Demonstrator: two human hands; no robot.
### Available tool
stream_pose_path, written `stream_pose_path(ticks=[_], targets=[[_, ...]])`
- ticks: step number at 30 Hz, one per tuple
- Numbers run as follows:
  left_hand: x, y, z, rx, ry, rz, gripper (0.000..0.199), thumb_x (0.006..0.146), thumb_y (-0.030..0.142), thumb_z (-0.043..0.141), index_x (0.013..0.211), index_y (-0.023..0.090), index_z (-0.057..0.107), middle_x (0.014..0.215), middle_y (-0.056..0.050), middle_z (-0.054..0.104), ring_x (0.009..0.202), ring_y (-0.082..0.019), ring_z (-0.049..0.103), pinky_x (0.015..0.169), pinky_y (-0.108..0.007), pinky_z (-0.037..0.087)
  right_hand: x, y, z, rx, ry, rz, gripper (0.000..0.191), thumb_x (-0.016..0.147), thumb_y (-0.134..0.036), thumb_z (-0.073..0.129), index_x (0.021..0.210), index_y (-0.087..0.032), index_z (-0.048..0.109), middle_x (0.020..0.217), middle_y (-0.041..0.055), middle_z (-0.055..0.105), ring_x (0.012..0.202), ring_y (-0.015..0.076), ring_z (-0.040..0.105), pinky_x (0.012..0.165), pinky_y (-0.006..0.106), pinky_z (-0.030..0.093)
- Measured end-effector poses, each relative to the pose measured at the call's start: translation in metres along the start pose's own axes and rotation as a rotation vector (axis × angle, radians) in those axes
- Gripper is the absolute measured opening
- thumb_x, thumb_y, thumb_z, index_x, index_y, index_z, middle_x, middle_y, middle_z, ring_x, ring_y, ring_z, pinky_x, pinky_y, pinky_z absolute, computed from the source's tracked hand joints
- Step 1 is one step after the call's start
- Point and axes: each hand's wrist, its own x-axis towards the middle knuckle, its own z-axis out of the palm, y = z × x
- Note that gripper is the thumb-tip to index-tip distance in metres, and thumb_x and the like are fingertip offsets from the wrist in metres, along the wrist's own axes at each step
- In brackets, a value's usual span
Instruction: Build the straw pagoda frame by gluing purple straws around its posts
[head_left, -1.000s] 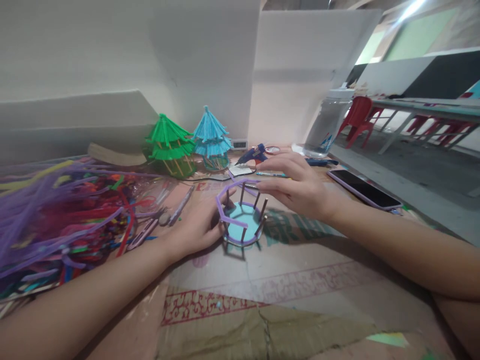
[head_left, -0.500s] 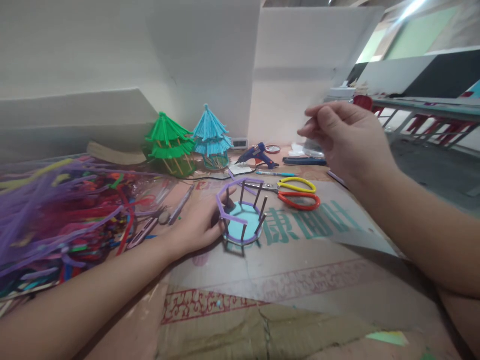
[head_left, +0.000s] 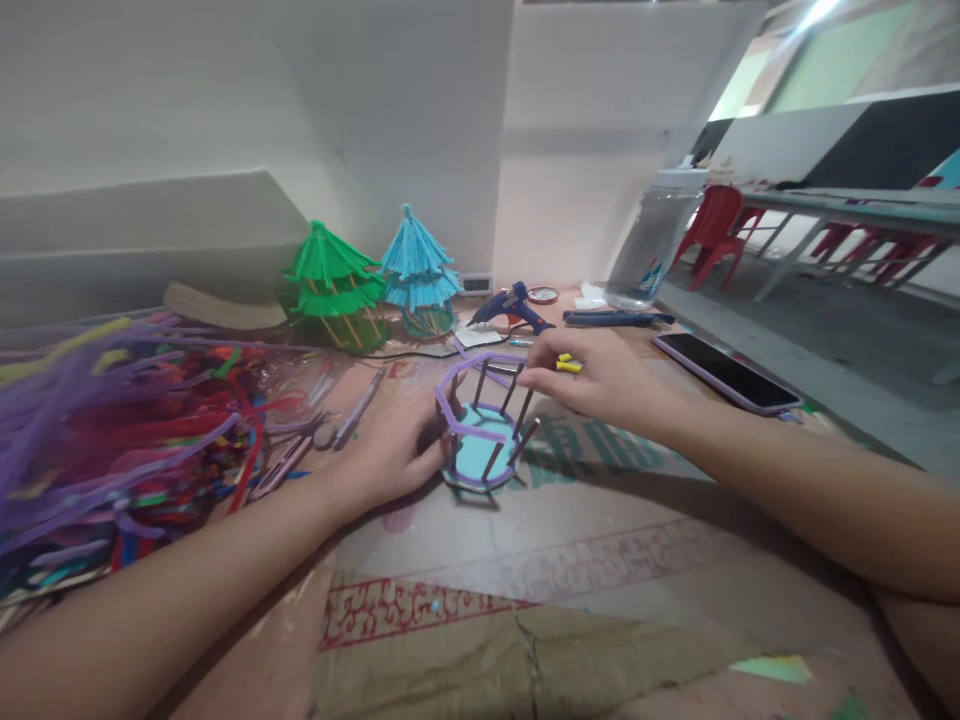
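A small round frame (head_left: 480, 455) stands on the covered table, with a light blue base, dark upright sticks and a purple strip bent round their tops. My left hand (head_left: 390, 440) grips its left side, fingers partly hidden behind the sticks. At the upper right of the frame, my right hand (head_left: 574, 375) pinches the purple strip between thumb and forefinger near a stick top. One end of the strip lies free across the front. Scissors with a yellow handle (head_left: 568, 366) are mostly hidden behind my right hand.
Green (head_left: 334, 275) and blue (head_left: 416, 265) model pavilions stand at the back. A blue glue gun (head_left: 514, 308), a utility knife (head_left: 619, 318), a phone (head_left: 727, 372) and a clear bottle (head_left: 652, 240) lie or stand to their right. Tangled coloured pipe cleaners (head_left: 150, 430) fill the left.
My right hand has come down and left from the air to the purple strip, uncovering the bottle and phone. The frame leans or has turned slightly; my left hand stays on it.
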Motion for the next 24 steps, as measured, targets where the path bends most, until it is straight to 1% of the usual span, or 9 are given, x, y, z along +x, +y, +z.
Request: stream_pose_path(ticks=[3,6,8,10,12,14,17,20,24], targets=[[0.001,0.003,-0.002,0.076,0.007,-0.003,0.057,0.095,0.027,0.052,0.149,0.020,0.036,0.107,-0.010,0.066,0.097,-0.026,0.063,0.087,-0.040,0.051,0.001,-0.001,0.001,0.017,0.016,0.057,0.034,0.091,-0.047,0.063,0.069,-0.022,0.056,0.065,0.0000,0.060,0.062,0.0149,0.052,0.059,0.030,0.038],[0.000,0.006,-0.003,0.132,0.011,0.020,0.054,0.096,0.028,0.050,0.149,0.022,0.036,0.112,-0.010,0.065,0.100,-0.026,0.063,0.090,-0.041,0.050,0.003,0.003,0.001,0.050,0.011,0.115,0.036,0.090,-0.049,0.063,0.068,-0.022,0.054,0.063,-0.0009,0.057,0.061,0.0147,0.051,0.058,0.030,0.038],[0.000,0.006,-0.003,0.131,0.007,0.024,0.053,0.097,0.028,0.050,0.148,0.022,0.036,0.113,-0.009,0.065,0.100,-0.025,0.062,0.091,-0.040,0.049,0.004,0.006,0.002,0.074,-0.013,0.115,0.035,0.089,-0.048,0.065,0.068,-0.023,0.055,0.064,-0.0006,0.059,0.063,0.0151,0.052,0.060,0.031,0.039],[0.000,0.007,-0.003,0.112,0.007,0.024,0.046,0.097,0.029,0.051,0.142,0.022,0.042,0.111,-0.008,0.065,0.098,-0.025,0.062,0.089,-0.039,0.049,0.004,0.009,0.004,0.097,-0.031,0.102,0.032,0.088,-0.046,0.068,0.069,-0.023,0.057,0.067,0.0001,0.061,0.065,0.0158,0.054,0.062,0.031,0.040],[0.000,0.007,-0.003,0.093,0.003,0.019,0.037,0.098,0.029,0.052,0.133,0.022,0.049,0.109,-0.008,0.065,0.098,-0.025,0.062,0.088,-0.039,0.049,0.003,0.011,0.008,0.102,-0.019,0.096,0.031,0.086,-0.047,0.071,0.069,-0.023,0.058,0.069,0.0003,0.062,0.066,0.0163,0.055,0.062,0.031,0.041],[0.000,0.007,-0.003,0.085,-0.014,0.009,0.031,0.098,0.029,0.052,0.127,0.022,0.051,0.111,-0.009,0.065,0.101,-0.025,0.062,0.089,-0.039,0.048,0.001,0.012,0.012,0.074,0.007,0.087,0.032,0.086,-0.048,0.071,0.070,-0.023,0.058,0.069,0.0003,0.062,0.066,0.0164,0.055,0.062,0.032,0.041],[-0.001,0.006,-0.002,0.092,-0.013,0.030,0.036,0.098,0.027,0.051,0.133,0.022,0.047,0.117,-0.010,0.064,0.108,-0.026,0.061,0.094,-0.040,0.047,-0.002,0.012,0.015,0.011,0.030,0.044,0.030,0.091,-0.046,0.064,0.073,-0.022,0.059,0.071,0.0007,0.063,0.068,0.0165,0.056,0.064,0.032,0.041],[-0.002,0.004,-0.001,0.094,0.008,0.062,0.051,0.098,0.024,0.052,0.146,0.024,0.037,0.119,-0.009,0.063,0.110,-0.026,0.060,0.097,-0.041,0.046,-0.004,0.012,0.013,-0.027,0.013,-0.008,0.025,0.095,-0.040,0.057,0.080,-0.021,0.063,0.075,0.0018,0.066,0.071,0.0171,0.058,0.066,0.031,0.041],[-0.001,0.001,0.000,0.081,0.019,0.012,0.066,0.097,0.025,0.055,0.156,0.025,0.025,0.115,-0.009,0.063,0.107,-0.026,0.060,0.096,-0.042,0.046,-0.003,0.009,0.007,-0.037,-0.041,-0.050,0.020,0.096,-0.035,0.055,0.084,-0.022,0.064,0.075,0.0015,0.066,0.070,0.0169,0.059,0.066,0.031,0.041]])
